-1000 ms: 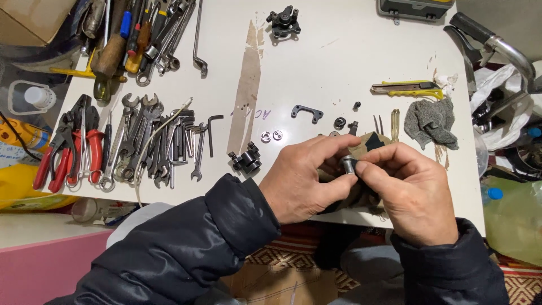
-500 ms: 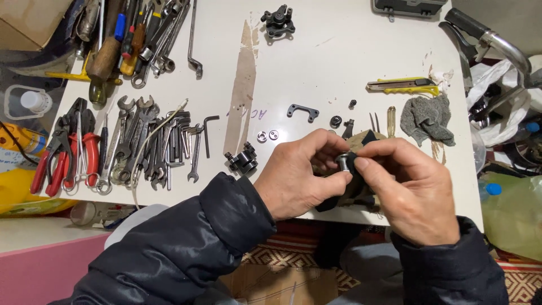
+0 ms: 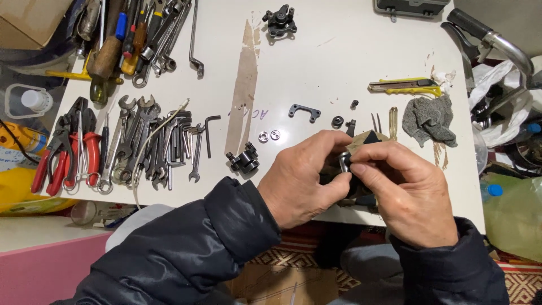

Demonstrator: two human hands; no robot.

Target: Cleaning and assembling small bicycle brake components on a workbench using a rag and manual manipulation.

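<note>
Metal, a small silvery cylindrical part, sits pinched between both hands at the near edge of the white worktable. The left hand grips it from the left, the right hand from the right with a dark cloth; neither is nearer. Its long axis cannot be made out. Two small washers and a black fitting lie just left; grey spanners well left.

A white table carries a fan of spanners, red-handled pliers, a yellow utility knife, a grey rag, two small washers and a black bracket.
</note>
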